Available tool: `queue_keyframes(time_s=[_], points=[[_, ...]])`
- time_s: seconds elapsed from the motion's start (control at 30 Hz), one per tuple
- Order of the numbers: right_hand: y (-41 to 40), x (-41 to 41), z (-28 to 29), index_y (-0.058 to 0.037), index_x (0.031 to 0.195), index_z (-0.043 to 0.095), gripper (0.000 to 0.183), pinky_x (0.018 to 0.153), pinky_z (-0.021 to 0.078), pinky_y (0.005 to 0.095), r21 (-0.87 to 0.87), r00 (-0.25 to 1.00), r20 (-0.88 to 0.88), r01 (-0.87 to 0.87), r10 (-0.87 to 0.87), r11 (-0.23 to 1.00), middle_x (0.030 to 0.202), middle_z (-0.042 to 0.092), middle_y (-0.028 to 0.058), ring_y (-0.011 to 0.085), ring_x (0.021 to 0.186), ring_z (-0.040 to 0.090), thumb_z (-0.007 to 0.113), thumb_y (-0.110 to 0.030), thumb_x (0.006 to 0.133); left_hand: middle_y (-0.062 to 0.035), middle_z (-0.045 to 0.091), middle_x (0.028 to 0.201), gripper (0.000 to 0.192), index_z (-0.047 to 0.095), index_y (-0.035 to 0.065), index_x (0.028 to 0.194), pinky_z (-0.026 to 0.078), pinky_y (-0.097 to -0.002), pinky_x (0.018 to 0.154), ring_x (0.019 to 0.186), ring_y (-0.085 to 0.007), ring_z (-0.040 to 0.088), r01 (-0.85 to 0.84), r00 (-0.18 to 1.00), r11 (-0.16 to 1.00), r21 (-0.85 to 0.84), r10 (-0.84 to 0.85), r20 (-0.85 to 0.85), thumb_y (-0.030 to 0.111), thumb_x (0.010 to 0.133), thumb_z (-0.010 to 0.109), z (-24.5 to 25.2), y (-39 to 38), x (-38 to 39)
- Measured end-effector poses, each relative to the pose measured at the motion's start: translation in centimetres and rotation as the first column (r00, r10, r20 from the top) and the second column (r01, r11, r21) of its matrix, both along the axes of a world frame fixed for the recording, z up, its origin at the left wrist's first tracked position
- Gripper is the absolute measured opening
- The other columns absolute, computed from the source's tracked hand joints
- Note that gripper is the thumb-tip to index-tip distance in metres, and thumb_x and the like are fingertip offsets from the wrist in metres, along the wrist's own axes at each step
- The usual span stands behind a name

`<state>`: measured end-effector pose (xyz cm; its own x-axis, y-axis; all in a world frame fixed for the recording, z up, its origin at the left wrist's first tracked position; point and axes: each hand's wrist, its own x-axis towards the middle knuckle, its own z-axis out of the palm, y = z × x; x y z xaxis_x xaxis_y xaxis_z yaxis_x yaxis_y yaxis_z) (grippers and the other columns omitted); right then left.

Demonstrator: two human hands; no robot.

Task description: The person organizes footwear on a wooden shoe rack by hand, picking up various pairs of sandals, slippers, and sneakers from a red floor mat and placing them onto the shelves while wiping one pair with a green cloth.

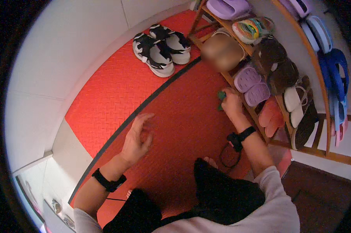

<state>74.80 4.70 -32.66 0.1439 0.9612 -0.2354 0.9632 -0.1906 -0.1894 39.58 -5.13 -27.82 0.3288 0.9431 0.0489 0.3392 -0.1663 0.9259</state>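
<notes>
My right hand (233, 103) is closed around a small green object (221, 97), mostly hidden by the fingers, so its kind cannot be told. It is beside the front edge of a wooden shoe rack (324, 96), close to a pair of purple slippers (251, 86). My left hand (137, 139) hovers over the dark red mat (178, 125) with curled fingers apart and nothing in it. Beyond it, a pair of black-and-white shoes (161, 51) stands on a bright red textured mat (105, 102).
Pink slippers (271, 116), dark brown shoes (276, 62), a multicoloured shoe (248, 30) and blue slippers (335, 72) fill the rack. A blurred pair (222, 52) sits at its front. White panels (67, 43) rise on the left. A cable loop (229, 155) hangs below my right wrist.
</notes>
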Motion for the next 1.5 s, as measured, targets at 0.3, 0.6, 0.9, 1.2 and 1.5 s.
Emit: queue_keyframes(time_s=[0.3, 0.6, 0.9, 1.2, 1.5], points=[[-4.1, 7.4, -3.8, -0.0034, 0.096, 0.057, 0.038, 0.094, 0.0380, 0.0371, 0.498, 0.954, 0.053, -0.282, 0.296, 0.820, 0.113, 0.053, 0.0107, 0.0318, 0.108, 0.047, 0.048, 0.013, 0.064, -0.0133, 0.044, 0.116, 0.052, 0.040, 0.0061, 0.122, 0.046, -0.0304, 0.076, 0.093, -0.0226, 0.053, 0.038, 0.999, 0.998, 0.047, -0.039, 0.019, -0.011, 0.073, 0.050, -0.9, 1.0, 2.1], [-10.9, 13.5, -2.9, -0.0041, 0.100, 0.055, 0.038, 0.092, 0.0404, 0.0363, 0.585, 0.999, 0.036, -0.037, 0.019, 0.810, 0.113, 0.052, 0.0116, 0.0315, 0.108, 0.048, 0.049, 0.010, 0.065, -0.0163, 0.045, 0.115, 0.055, 0.039, 0.0066, 0.122, 0.045, -0.0370, 0.085, 0.104, -0.0347, 0.049, 0.265, 0.951, 0.940, 0.217, -0.218, -0.218, -0.005, 0.072, 0.054, 0.3, 6.1, 5.7], [-12.4, 18.0, -2.2, -0.0020, 0.098, 0.055, 0.036, 0.088, 0.0417, 0.0356, 0.496, 0.995, 0.050, 0.052, -0.088, 0.867, 0.107, 0.054, 0.0136, 0.0328, 0.103, 0.050, 0.049, 0.010, 0.064, -0.0183, 0.047, 0.113, 0.050, 0.042, 0.0064, 0.119, 0.043, -0.0410, 0.084, 0.101, -0.0382, 0.049, 0.352, 0.934, 0.917, 0.185, -0.331, -0.135, -0.004, 0.071, 0.053, -0.1, 12.7, 17.7], [-18.1, 26.2, -1.0, -0.0028, 0.096, 0.057, 0.032, 0.088, 0.0405, 0.0395, 0.633, 0.851, -0.013, 0.413, -0.525, 0.655, 0.106, 0.054, 0.0152, 0.0334, 0.099, 0.050, 0.056, 0.003, 0.065, -0.0155, 0.055, 0.106, 0.044, 0.047, 0.0049, 0.116, 0.047, -0.0339, 0.077, 0.087, -0.0259, 0.058, 0.414, 0.903, 0.909, 0.037, -0.416, 0.107, -0.003, 0.073, 0.053, -0.6, 12.9, 32.2], [-14.8, 24.6, 1.2, -0.0068, 0.099, 0.059, 0.034, 0.092, 0.0390, 0.0385, 0.601, 0.919, -0.321, 0.386, -0.231, 0.700, 0.107, 0.053, 0.0162, 0.0329, 0.105, 0.048, 0.059, 0.001, 0.066, -0.0117, 0.057, 0.105, 0.040, 0.047, 0.0056, 0.117, 0.048, -0.0303, 0.073, 0.086, -0.0204, 0.058, 0.505, 0.852, 0.860, 0.069, -0.510, 0.119, -0.001, 0.078, 0.052, 2.4, 11.3, 39.1]])
